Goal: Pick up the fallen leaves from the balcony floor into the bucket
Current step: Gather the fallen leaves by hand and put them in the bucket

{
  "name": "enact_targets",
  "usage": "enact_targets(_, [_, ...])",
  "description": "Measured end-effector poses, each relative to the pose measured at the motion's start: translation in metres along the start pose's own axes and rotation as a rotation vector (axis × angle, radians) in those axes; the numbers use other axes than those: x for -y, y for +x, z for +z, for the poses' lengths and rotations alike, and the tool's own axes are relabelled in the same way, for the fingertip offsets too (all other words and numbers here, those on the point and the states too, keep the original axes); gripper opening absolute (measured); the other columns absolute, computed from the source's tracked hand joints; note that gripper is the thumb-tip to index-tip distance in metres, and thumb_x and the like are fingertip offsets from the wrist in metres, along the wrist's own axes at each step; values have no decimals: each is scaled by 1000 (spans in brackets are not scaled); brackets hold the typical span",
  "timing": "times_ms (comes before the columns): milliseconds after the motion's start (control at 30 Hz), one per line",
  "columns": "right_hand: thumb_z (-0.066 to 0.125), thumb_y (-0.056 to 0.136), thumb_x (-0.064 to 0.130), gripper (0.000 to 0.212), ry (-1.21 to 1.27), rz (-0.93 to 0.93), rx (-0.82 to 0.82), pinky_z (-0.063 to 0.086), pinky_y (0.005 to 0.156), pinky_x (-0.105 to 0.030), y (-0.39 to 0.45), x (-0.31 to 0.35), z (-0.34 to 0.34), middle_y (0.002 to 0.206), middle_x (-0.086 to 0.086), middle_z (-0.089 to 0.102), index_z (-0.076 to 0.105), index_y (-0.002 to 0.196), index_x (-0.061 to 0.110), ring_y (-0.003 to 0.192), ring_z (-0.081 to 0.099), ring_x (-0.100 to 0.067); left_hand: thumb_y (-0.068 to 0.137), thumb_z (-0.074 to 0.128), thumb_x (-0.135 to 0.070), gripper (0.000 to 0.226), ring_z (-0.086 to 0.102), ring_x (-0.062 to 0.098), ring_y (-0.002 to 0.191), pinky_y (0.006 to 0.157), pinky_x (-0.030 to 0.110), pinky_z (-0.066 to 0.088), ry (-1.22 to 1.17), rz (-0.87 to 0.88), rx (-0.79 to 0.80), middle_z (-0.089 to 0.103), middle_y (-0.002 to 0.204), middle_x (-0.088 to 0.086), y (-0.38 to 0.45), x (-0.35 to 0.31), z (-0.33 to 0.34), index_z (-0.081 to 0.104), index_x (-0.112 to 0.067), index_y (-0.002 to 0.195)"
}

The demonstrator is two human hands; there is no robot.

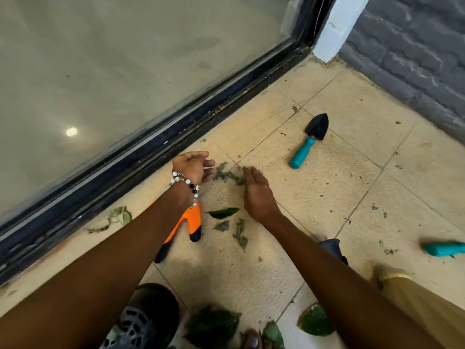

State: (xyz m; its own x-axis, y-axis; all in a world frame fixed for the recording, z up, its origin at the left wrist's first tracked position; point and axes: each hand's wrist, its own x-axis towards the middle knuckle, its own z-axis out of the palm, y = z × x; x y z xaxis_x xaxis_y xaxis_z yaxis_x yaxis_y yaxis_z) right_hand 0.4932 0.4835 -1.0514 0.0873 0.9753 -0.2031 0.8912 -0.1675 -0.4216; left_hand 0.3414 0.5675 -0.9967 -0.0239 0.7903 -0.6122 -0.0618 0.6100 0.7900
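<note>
Large green leaves (212, 328) lie at the near edge of the tiled floor (314, 197), beside a dark perforated shoe (141, 321); another big leaf (317, 321) sits to their right, near a tan trouser leg (422, 311). Farther in: orange-and-black glove (191, 222), flat on the tiles, partly under the left forearm. Small torn leaves (226, 217), loose, just right of the glove. Dry curled leaf (120, 216), left, close to the dark door track (176, 137). Teal handle (445, 248), blurred, at the right edge. Left hand (193, 166), beaded bracelet (186, 185) at the wrist, fingers loosely curled, holding nothing that can be made out. Right hand (256, 192), fingers straight and together, palm turned left. Heap of crumpled leaf scraps (229, 175) on the floor between the two hands, touching the right fingertips. Hand trowel (310, 139), black blade, teal handle, lying flat farther right, well apart from the hands. Glass door (125, 59) fills the far left; grey brick wall (415, 46) the far right. Bucket: not in view.
</note>
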Motion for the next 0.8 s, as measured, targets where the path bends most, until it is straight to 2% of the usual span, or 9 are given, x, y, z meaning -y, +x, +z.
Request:
enact_targets(133, [51, 87, -10, 84, -80, -169, 104, 21, 116, -41, 26, 22, -2, 161, -15, 5, 14, 155, 24, 146, 12, -36, 102, 39, -5, 29, 56, 13, 36, 39, 16, 41, -53, -1, -25, 62, 47, -1, 1, -2, -14, 58, -9, 82])
enact_targets(233, [47, 91, -2, 82, -287, -269, 220, 13, 117, -56, 32, 33, -5, 162, -13, -6, 6, 154, 32, 147, -2, -40, 102, 43, -6, 25, 57, 11, 37, 40, 18, 43, -26, 20, -82, 65, 54, 1, -3, -2, -18, 62, -8, 86])
enact_targets(333, [44, 99, 15, 70, -414, -355, 280, 10, 117, -59, 30, 26, 5, 161, -15, -7, 5, 155, 27, 146, -5, -43, 101, 46, -10, 23, 59, 10, 40, 44, 20, 46, 4, 26, -111, 67, 68, 5, -4, 0, -23, 64, -10, 88])
enact_targets(467, [41, 101, 11, 61, -474, -452, 179, 27, 117, -45, 14, 10, 6, 161, -18, 6, 12, 154, 9, 147, 9, -38, 101, 47, -10, 21, 60, 11, 43, 48, 23, 46, 7, 14, -107, 67, 65, 2, -2, 1, -26, 66, -8, 93])
enact_targets(533, [38, 102, 10, 47, -451, -452, 109, 41, 107, -40, 5, 5, 3, 153, -20, 26, 32, 148, 3, 138, 29, -34, 100, 48, -8, 21, 60, 12, 44, 47, 24, 45, -8, -3, -94, 67, 61, 2, -4, 4, -24, 66, -9, 88])
enact_targets(600, [41, 100, 10, 31, -430, -437, 22, 48, 91, -38, 2, 1, 0, 131, -16, 50, 54, 127, 2, 117, 48, -28, 99, 49, -6, 22, 60, 12, 43, 44, 22, 45, -14, -25, -63, 66, 61, 5, -6, 7, -20, 65, -8, 84])
enact_targets(667, [52, 94, 4, 21, -242, -364, -108, 50, 82, -32, 4, 2, -6, 109, -12, 63, 66, 110, 4, 99, 59, -24, 99, 51, -7, 19, 62, 13, 43, 44, 21, 47, -6, -54, -15, 66, 63, 6, -8, 8, -13, 65, -7, 85])
enact_targets(733, [63, 85, -4, 20, 169, -225, -263, 53, 76, -25, 9, 5, -13, 92, -9, 72, 73, 100, 3, 80, 66, -17, 99, 55, -17, 18, 65, 16, 50, 49, 23, 51, 6, -88, 53, 68, 71, 8, -13, 8, -4, 65, -5, 91])
enact_targets(800, [71, 81, -2, 20, 606, -65, -334, 56, 77, -22, 9, 20, -26, 90, -5, 74, 75, 99, 4, 77, 69, -12, 99, 51, -37, 35, 69, 22, 69, 63, 31, 58, 22, -147, 141, 71, 89, 12, -17, 11, 5, 65, -5, 97])
